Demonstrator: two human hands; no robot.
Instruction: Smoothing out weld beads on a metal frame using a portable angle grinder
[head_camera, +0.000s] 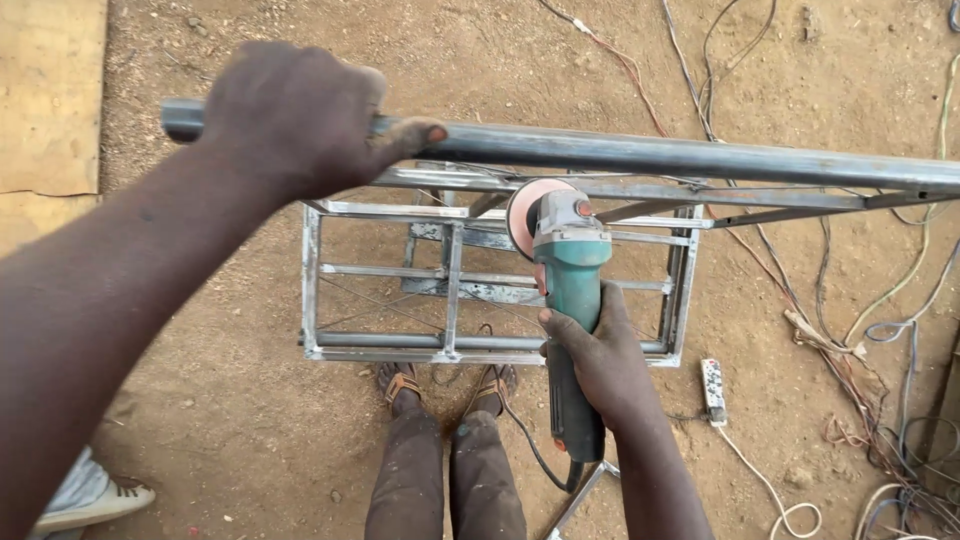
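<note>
My left hand (300, 115) is wrapped over a long grey steel pipe (700, 158) near its left end. My right hand (595, 355) grips the body of a green angle grinder (570, 270). The grinder's round disc (530, 215) points up at the pipe and the thin steel bars just below it. Under both hands stands a welded steel frame (320, 280) of square tube and bars. My legs and sandalled feet (400, 385) show below the frame on the dirt.
Tangled cables (880, 330) run across the dirt ground on the right, beside a white power strip (712, 385). A wooden board (50, 100) lies at the upper left. Another person's shoe (95, 500) shows at the lower left edge.
</note>
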